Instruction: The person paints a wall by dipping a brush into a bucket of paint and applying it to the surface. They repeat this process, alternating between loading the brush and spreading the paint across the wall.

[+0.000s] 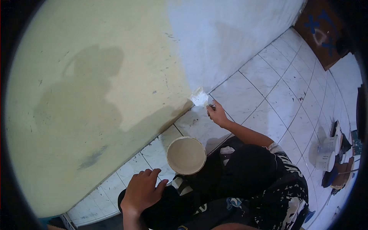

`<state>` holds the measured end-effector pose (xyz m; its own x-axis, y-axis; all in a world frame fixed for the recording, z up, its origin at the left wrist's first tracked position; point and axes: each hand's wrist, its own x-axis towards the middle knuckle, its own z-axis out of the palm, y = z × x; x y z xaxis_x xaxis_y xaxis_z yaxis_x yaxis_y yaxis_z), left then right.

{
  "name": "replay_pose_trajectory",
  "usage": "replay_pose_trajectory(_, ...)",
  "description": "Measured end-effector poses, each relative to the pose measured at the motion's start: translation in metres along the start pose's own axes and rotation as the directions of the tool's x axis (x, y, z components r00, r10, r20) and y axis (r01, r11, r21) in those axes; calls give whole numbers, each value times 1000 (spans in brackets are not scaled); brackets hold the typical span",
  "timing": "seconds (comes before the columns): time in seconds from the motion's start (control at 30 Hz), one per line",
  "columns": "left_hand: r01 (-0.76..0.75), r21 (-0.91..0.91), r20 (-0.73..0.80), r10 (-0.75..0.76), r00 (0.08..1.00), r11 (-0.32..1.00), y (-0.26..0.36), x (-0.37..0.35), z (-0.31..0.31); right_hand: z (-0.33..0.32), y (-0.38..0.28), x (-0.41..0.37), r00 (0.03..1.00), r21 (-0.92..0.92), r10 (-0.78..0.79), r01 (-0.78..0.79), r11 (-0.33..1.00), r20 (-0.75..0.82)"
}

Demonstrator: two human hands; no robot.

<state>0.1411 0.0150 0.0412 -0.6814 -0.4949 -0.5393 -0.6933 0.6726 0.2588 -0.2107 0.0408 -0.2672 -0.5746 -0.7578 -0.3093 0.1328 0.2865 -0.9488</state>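
My right hand (217, 115) is closed around the handle of a paintbrush (199, 97). Its wide bristles are coated in white and touch the bottom of the wall, where the yellow part (142, 76) meets the white-painted part (214, 46). My left hand (143, 188) rests over my bent left knee, holding nothing, with the thumb apart from the fingers. Between my knees and the wall stands a round bucket (186, 137) with pale off-white paint inside.
White tiles (264, 88) with dark specks cover the floor along the wall. A brown panel (320, 32) with blue marks stands at the upper right. White perforated baskets (326, 161) and other clutter sit at the right.
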Motion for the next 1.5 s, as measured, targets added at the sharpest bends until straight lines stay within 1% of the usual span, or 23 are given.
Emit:
replay_pose_trajectory(0.07,31,1,17,-31,999,1000,4,4,-1,-7,33,12,998,-198,-29,19,980,-48)
replay_pose_trajectory(0.1,14,0,-2,-14,1000,1000,6,6,-1,-8,47,20,998,-189,-24,14,982,-50)
replay_pose_trajectory(0.17,2,5,-12,-2,1000,1000,7,10,0,-10,65,31,986,-330,57,-107,938,-157)
replay_pose_trajectory(0.2,1,4,-8,-1,1000,1000,7,14,2,-10,63,32,986,-324,66,-114,939,-156)
replay_pose_trajectory(0.27,2,5,0,-2,1000,1000,7,20,5,-11,55,35,952,-203,228,-269,942,-203)
replay_pose_trajectory(0.37,18,11,15,-18,1000,1000,8,28,4,-11,54,44,955,-194,219,-258,946,-200)
replay_pose_trajectory(0.43,108,9,103,-108,989,994,12,35,-2,-10,46,45,953,-173,242,-273,946,-183)
replay_pose_trajectory(0.5,117,13,111,-118,987,993,11,39,-3,-11,37,45,950,-154,263,-289,945,-169)
replay_pose_trajectory(0.6,115,15,113,-116,987,993,9,44,-3,-15,17,45,958,-135,253,-271,953,-136)
replay_pose_trajectory(0.7,112,14,129,-113,985,994,9,49,-5,-31,-29,39,977,-92,195,-202,975,-83)
replay_pose_trajectory(0.77,114,22,150,-116,982,993,7,52,-5,-47,-77,20,991,-8,133,-133,991,8)
replay_pose_trajectory(0.83,96,24,120,-98,988,995,3,55,-2,-58,-132,-10,999,24,48,-48,999,-2)
replay_pose_trajectory(0.87,92,24,128,-95,987,995,2,58,-2,-66,-152,-21,998,25,55,-55,998,-6)
replay_pose_trajectory(0.93,90,-11,115,-88,989,996,1,61,-4,-81,-173,-35,995,-7,-92,92,996,47)
replay_pose_trajectory(0.97,90,-9,121,-88,989,996,1,63,-5,-83,-170,-34,995,-4,-86,86,996,45)
replay_pose_trajectory(1.03,83,-21,114,-80,990,996,2,66,-5,-87,-165,-29,977,160,-210,203,966,27)
replay_pose_trajectory(1.07,82,-20,119,-79,990,996,2,68,-5,-87,-150,-17,979,160,-205,198,967,24)
replay_pose_trajectory(1.17,92,-22,133,-88,987,996,2,72,-3,-80,-61,33,977,180,-213,206,962,18)
replay_pose_trajectory(1.23,24,-33,40,-23,999,999,1,74,1,-82,-12,49,993,145,-122,119,982,9)
replay_pose_trajectory(1.27,26,-27,45,-25,999,999,2,76,2,-84,0,50,993,151,-118,115,982,7)
replay_pose_trajectory(1.33,53,-45,69,-50,996,998,4,79,2,-90,21,49,995,-6,100,-100,995,15)
replay_pose_trajectory(1.37,53,-39,73,-51,996,998,4,81,1,-90,31,53,995,0,102,-102,995,14)
replay_pose_trajectory(1.5,94,-12,108,-92,990,995,9,86,0,-89,55,61,974,-160,209,-220,962,-88)
